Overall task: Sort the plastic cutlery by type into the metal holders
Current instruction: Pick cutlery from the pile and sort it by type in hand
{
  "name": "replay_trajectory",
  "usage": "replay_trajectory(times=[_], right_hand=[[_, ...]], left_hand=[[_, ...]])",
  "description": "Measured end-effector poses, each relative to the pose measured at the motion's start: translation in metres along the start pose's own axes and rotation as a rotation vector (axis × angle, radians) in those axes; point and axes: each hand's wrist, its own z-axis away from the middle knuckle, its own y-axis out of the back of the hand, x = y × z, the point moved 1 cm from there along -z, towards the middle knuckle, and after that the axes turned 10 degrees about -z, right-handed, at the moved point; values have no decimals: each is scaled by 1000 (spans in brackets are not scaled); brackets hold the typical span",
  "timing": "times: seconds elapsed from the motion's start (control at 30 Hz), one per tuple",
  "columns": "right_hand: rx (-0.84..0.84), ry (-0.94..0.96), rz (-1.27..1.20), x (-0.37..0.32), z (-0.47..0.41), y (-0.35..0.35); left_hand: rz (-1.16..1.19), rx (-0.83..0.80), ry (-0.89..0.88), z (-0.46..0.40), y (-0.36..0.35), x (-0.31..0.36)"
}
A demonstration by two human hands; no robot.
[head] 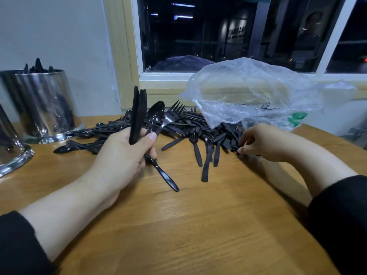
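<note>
On the wooden surface (pixel 178 225), gathering is underway: the left hand (pixel 123 153) grips upright knives (pixel 138 114), a spoon (pixel 155 114) and a fork (pixel 171 116), heads up; the right hand (pixel 260 142) pinches into the pile (pixel 198 126). Next, I judge, drop each type into a holder (pixel 39 104).

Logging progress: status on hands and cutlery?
Left hand grips black plastic knives, spoon, fork. Right hand picking in the black cutlery pile. Clear plastic bag overlaps pile.
</note>
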Motion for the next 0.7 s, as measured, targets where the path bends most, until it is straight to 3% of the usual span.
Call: replay_trajectory(times=[0.23, 0.53, 0.7], right_hand=[[-59, 21, -150, -12, 7, -3], [-163, 24, -686, -20, 14, 1], [-53, 33, -662, -22, 12, 0]], left_hand=[[-4, 14, 3, 0, -2, 1], [8, 28, 30, -3, 0, -3], [5, 48, 30, -3, -1, -4]])
